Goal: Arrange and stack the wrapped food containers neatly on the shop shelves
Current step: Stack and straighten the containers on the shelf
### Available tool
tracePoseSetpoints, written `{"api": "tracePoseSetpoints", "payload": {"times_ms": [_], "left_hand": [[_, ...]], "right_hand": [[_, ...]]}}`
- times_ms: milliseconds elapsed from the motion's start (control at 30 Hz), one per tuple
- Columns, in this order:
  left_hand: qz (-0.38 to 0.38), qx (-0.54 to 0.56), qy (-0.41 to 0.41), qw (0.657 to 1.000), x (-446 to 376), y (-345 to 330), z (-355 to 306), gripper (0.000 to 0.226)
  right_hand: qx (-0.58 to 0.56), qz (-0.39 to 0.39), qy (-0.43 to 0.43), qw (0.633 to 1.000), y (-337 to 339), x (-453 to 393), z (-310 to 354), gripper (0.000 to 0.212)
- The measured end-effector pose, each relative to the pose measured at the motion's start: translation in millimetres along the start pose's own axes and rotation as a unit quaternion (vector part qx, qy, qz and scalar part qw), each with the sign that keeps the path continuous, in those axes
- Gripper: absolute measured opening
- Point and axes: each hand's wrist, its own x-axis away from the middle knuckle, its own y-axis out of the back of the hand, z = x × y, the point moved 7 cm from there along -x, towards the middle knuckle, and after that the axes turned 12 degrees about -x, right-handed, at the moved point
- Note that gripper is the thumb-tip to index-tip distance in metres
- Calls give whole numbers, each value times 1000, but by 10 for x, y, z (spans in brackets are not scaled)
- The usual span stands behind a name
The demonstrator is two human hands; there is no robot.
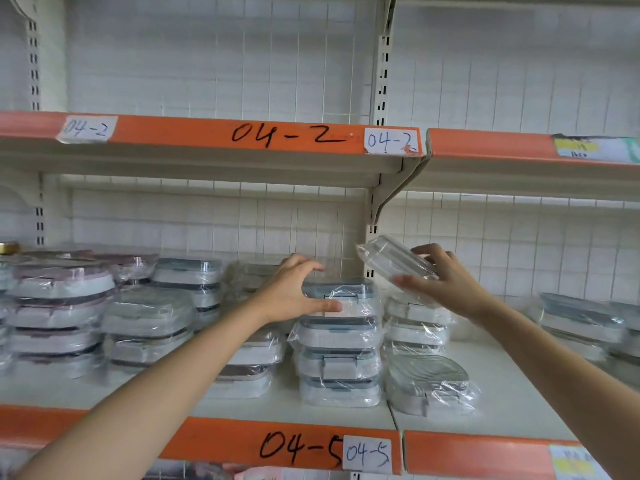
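Shelf point(485, 393) — stacked containers point(337, 341) crowd left.

Both bare arms reach forward. The left hand point(294, 292) is spread, fingers arched (thumb low); the right hand point(446, 282) is raised, fingers curled in a grip.

Lower shelf point(467, 407), orange front edge marked "04-5", spans the bottom of the frame. Directly on it: stacks of wrapped containers at left point(59, 320), a blue-lidded stack at centre point(339, 362), a ribbed oval container just right of it point(427, 379), more stacks at far right point(585, 323).
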Motion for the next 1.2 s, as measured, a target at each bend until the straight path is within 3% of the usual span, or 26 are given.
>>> {"api": "tracePoseSetpoints", "payload": {"times_ms": [67, 200, 400, 600, 833, 933, 1000, 1200], "left_hand": [[-26, -34, 3, 999, 102, 158, 141, 82], [-58, -87, 26, 994, 377, 456, 537, 28], [-46, -149, 73, 985, 840, 724, 996, 9], [-37, -155, 100, 982, 1134, 854, 1244, 10], [-26, -167, 86, 982, 1167, 754, 1279, 5], [-33, -170, 76, 982, 1100, 669, 1241, 17], [-35, -190, 68, 979, 1039, 586, 1179, 31], [-40, -248, 25, 968, 810, 211, 885, 73]], "right_hand": [[32, 22, 28, 999, -144, -68, 220, 84], [106, 74, 98, 987, -537, -221, 698, 89], [269, 154, 166, 936, -1340, -468, 1181, 75], [371, 252, 157, 880, -2092, -537, 1243, 81], [405, 331, 124, 843, -2615, -455, 1104, 93], [434, 356, 111, 820, -2691, -402, 1045, 93], [442, 344, 131, 818, -2632, -414, 1113, 89], [395, 289, 120, 864, -1931, -495, 1096, 78]]}}
